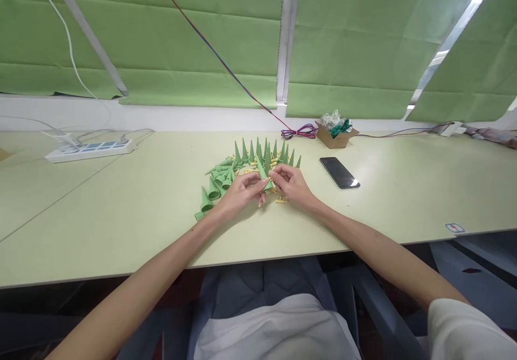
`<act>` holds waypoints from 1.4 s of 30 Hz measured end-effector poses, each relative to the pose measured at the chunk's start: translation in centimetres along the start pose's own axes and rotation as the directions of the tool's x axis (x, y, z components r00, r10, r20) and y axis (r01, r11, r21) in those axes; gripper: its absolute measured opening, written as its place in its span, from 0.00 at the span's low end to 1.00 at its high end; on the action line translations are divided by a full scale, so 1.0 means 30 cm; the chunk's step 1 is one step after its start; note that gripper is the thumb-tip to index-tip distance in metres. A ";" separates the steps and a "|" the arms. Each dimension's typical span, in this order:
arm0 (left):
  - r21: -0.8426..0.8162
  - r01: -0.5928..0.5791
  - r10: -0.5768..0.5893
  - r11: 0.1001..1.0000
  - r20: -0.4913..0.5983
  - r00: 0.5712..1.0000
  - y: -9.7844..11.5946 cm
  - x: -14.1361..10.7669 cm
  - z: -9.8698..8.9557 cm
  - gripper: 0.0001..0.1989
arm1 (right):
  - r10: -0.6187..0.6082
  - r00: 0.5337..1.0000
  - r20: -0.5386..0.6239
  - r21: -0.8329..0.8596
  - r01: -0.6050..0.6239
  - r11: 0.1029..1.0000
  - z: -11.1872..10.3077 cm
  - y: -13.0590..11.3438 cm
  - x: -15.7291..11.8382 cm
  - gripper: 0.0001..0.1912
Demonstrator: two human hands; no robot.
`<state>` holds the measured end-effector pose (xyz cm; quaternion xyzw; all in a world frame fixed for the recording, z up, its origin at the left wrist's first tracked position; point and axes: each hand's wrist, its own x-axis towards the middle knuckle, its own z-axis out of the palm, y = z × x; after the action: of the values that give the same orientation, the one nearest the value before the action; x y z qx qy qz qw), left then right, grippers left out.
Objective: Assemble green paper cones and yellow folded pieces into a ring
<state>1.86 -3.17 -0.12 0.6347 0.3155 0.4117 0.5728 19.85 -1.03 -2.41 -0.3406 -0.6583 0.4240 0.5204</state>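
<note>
My left hand (243, 192) is closed on a green plastic cone (262, 173), its tip pointing up and tilted a little to the left. Close against the cone's right side, my right hand (291, 183) has thumb and fingertips pinched together; whatever is between them is too small to make out. Several more green cones (244, 150) stand upright in an arc behind my hands. Others lie on their sides in a heap (222, 178) to the left, with open bases showing. Small yellow pieces (281, 200) are scattered among the cones and by my right wrist.
A black phone (339, 173) lies to the right. Behind it sits a small cardboard box (336, 135) of clear and green wrapping, beside a coiled red-and-blue wire (299, 131). A white power strip (91, 150) is at the back left. The table's front edge (266, 261) runs below my forearms.
</note>
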 end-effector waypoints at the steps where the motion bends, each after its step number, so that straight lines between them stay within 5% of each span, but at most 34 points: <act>1: 0.065 -0.021 0.021 0.998 -0.002 1.000 0.002 -0.001 0.003 0.15 | 0.009 1.000 -0.001 0.001 -0.009 1.000 0.000 0.001 0.000 0.23; 12: 0.540 -0.137 0.202 0.831 -0.063 0.977 -0.041 0.002 0.000 0.11 | 0.075 0.997 -0.017 0.060 -0.074 0.995 0.009 0.005 0.000 0.26; 20: 0.770 -0.322 0.462 0.551 0.040 0.886 -0.070 0.008 -0.021 0.07 | 0.094 0.995 -0.011 0.099 -0.093 0.991 0.007 0.002 0.005 0.26; 24: 0.788 -0.379 0.514 0.485 0.093 0.853 -0.076 0.008 -0.027 0.06 | 0.098 0.995 -0.018 0.103 -0.096 0.990 0.007 -0.004 0.008 0.26; 29: 0.786 -0.305 0.478 0.537 0.014 0.878 -0.059 0.009 -0.007 0.06 | 0.100 0.994 -0.041 0.099 -0.095 0.990 0.010 -0.007 0.011 0.27; 36: 0.594 -0.193 0.317 0.781 -0.111 0.942 -0.042 0.018 0.010 0.11 | 0.054 0.998 -0.036 0.053 -0.052 0.997 0.006 -0.001 0.012 0.25; 42: 0.552 -0.197 0.314 0.810 -0.125 0.941 -0.041 0.015 0.010 0.14 | -0.009 1.000 0.002 -0.087 0.009 0.996 -0.007 -0.008 0.008 0.24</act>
<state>2.43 -2.74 -1.25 0.7579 0.3868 0.4463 0.2772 20.00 -0.86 -2.08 -0.3595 -0.6781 0.3929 0.5065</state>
